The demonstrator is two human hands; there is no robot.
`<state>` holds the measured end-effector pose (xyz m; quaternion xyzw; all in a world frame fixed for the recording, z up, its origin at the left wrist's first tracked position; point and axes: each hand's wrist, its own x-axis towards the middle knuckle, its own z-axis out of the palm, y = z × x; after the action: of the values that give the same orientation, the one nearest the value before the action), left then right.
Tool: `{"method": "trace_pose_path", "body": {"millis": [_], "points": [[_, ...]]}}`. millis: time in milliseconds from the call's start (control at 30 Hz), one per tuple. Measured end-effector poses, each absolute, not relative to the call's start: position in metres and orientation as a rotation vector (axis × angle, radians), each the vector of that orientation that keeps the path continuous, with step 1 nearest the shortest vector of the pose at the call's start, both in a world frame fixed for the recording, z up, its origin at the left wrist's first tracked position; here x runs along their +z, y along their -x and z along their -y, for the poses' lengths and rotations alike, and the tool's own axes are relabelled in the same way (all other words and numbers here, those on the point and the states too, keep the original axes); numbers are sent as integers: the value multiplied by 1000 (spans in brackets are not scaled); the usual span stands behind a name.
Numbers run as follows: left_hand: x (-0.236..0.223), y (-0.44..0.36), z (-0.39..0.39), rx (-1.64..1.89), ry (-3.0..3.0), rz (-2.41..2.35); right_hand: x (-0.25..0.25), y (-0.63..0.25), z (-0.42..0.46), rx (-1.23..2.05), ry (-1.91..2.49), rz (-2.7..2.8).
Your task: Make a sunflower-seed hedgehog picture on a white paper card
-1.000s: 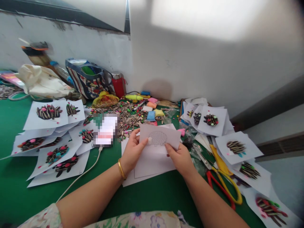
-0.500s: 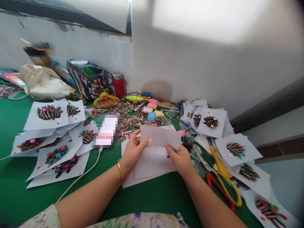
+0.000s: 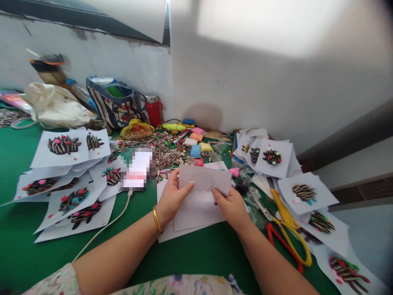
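Observation:
Between my two hands is a white card (image 3: 219,177) with a round, spiny-looking animal outline drawn on it in grey. My left hand (image 3: 173,194) pinches its left edge, thumb on the drawing's side. At the right edge my right hand (image 3: 231,205) grips it the same way, thumb lying over the lower right of the outline. The fingers behind the card are mostly hidden. Below it, larger white sheets (image 3: 192,219) lie flat on the green table (image 3: 138,241).
Sunflower seeds (image 3: 168,157) and coloured clay packets (image 3: 195,151) lie beyond my hands. A phone (image 3: 138,170) with a cable is left. Seed-decorated cards spread left (image 3: 67,203) and right (image 3: 303,194). Yellow-and-red scissors (image 3: 294,241) lie by my right forearm. A red flask (image 3: 154,112) stands behind.
The card has shifted slightly left and down, still held in both hands. My left thumb has moved a little over the drawing's left end. The surroundings look the same.

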<state>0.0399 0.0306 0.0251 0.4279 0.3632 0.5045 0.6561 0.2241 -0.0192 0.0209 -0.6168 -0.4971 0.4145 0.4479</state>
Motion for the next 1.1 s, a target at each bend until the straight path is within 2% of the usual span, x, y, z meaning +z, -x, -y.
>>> {"method": "trace_pose_path", "body": {"millis": [433,700,1100], "points": [[23,-38,-31,1001,-1041,-826,34,-226,15,946,1519,1064],[18,-32,-33,1251,-1461,-1025,25,-231,13,947,1503,1048],[18,-33,-33,1228,-1543,-1019,18,-233,12,983,1478,1020]]}}
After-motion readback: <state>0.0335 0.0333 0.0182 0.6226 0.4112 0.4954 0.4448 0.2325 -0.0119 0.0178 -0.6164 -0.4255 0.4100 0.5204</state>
